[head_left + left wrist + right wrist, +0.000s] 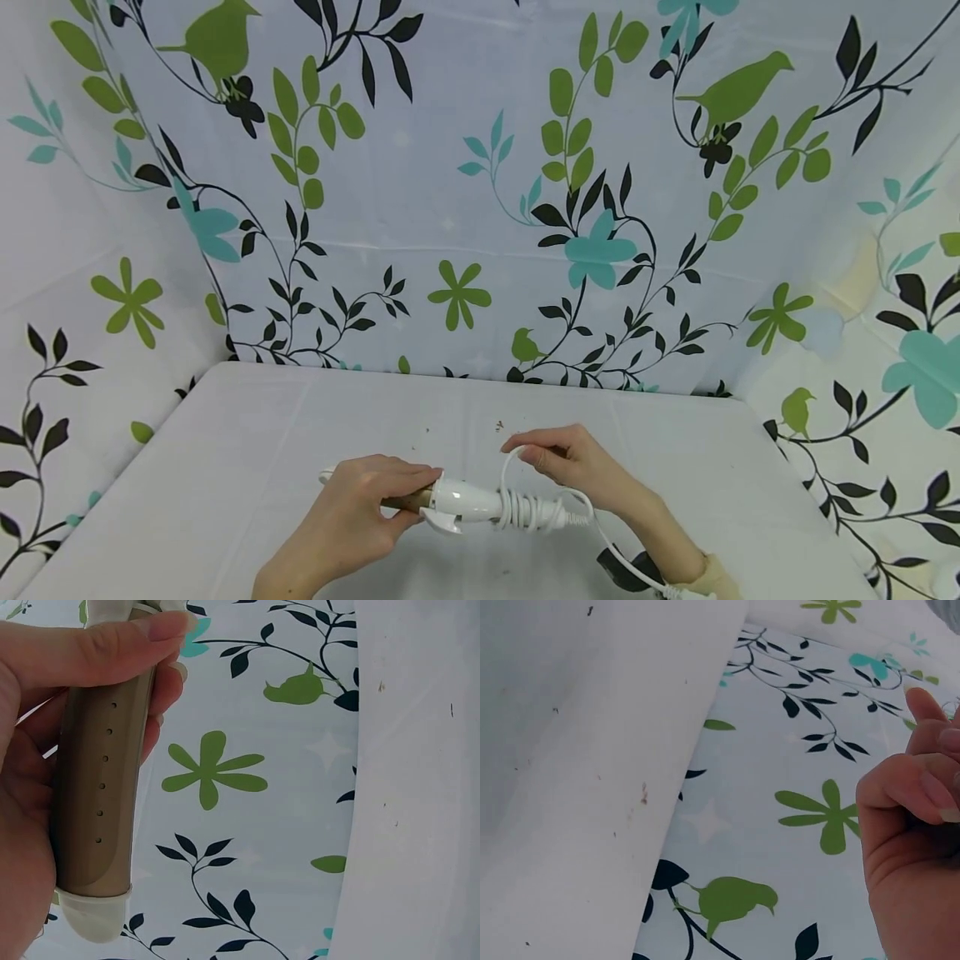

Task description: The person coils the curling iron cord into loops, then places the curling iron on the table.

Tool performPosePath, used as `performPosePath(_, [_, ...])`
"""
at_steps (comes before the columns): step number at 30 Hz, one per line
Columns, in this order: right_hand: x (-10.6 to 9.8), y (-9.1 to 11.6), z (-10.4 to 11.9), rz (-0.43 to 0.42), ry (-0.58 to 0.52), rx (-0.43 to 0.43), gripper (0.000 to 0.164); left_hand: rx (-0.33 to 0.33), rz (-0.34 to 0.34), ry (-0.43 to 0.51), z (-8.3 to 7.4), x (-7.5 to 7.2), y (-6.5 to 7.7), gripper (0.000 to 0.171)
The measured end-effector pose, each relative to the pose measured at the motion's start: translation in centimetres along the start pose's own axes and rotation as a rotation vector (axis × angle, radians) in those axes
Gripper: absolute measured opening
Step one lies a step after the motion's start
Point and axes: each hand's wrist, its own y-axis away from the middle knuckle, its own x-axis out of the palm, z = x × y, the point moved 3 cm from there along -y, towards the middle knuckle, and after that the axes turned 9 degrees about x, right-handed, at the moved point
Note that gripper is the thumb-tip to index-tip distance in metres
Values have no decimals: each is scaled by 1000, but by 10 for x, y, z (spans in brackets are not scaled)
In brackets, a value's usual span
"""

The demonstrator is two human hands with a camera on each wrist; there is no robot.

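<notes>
A white curling iron (467, 500) with a brown barrel lies level over the table in the head view. My left hand (360, 508) grips it by the barrel. In the left wrist view a row of small holes runs down the barrel (101, 787), which ends in a pale tip. White cord (517, 510) is coiled several times round the handle. My right hand (577, 462) pinches a raised loop of that cord between thumb and forefinger. In the right wrist view only the curled fingers (922, 780) show, the cord being hidden there.
A white table (247, 450) stands under both hands, with small dark specks on it. Patterned cloth (420, 208) with leaves and birds hangs behind and at the sides. The cord's loose end (630, 567) trails beneath the right forearm, near a black object (617, 573).
</notes>
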Motion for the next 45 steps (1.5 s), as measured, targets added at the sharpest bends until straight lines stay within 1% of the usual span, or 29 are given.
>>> performPosePath(4, [11, -3, -6, -55, -59, -32, 20, 32, -29, 53, 0, 0, 1, 57])
performPosePath(7, [21, -3, -8, -105, -53, -85, 19, 39, -42, 72, 0, -1, 1, 59])
performPosePath(10, [31, -2, -8, -154, -28, -129, 22, 29, -49, 67, 0, -2, 1, 59])
performPosePath(12, [37, -2, -10, -181, 6, -125, 22, 19, -52, 67, 0, -2, 1, 59])
performPosePath(14, [42, -1, -12, -193, 45, -90, 23, 12, -53, 58, -1, -3, 0, 59])
performPosePath(17, [47, -1, -15, -185, 85, 1, 26, 1, -53, 54, -1, -3, -1, 57])
performPosePath(19, [49, 0, -14, -175, 77, 44, 28, -4, -57, 49, -1, -3, -2, 57])
performPosePath(22, [51, 2, -12, -160, 108, 52, 28, 9, -81, 17, -2, -3, -3, 56])
performPosePath(24, [52, 6, -12, -130, 115, 65, 31, 21, -102, -16, -2, -4, -3, 55])
performPosePath(26, [53, 10, -11, -98, 131, 98, 36, 36, -121, -54, -2, -4, -4, 54])
performPosePath(28, [56, 14, -12, -67, 110, 159, 39, 39, -129, -72, -2, -4, -4, 54])
performPosePath(29, [57, 16, -12, -57, 113, 176, 40, 43, -134, -81, -2, -5, -4, 54])
performPosePath(31, [60, 19, -11, -53, 126, 199, 35, 43, -135, -92, -3, -5, -4, 54])
performPosePath(33, [63, 20, -11, -45, 150, 206, 28, 39, -134, -96, -3, -5, -5, 54])
performPosePath(35, [67, 21, -12, -34, 167, 213, 26, 29, -127, -102, -3, -6, -5, 54])
performPosePath(40, [77, 25, -12, 40, 208, 215, 36, -11, -109, -95, -1, -8, -3, 53])
performPosePath(42, [80, 27, -13, 66, 212, 217, 40, -5, -116, -108, -1, -10, -3, 54])
performPosePath(45, [83, 29, -13, 67, 234, 213, 41, 12, -127, -131, -1, -11, -3, 56])
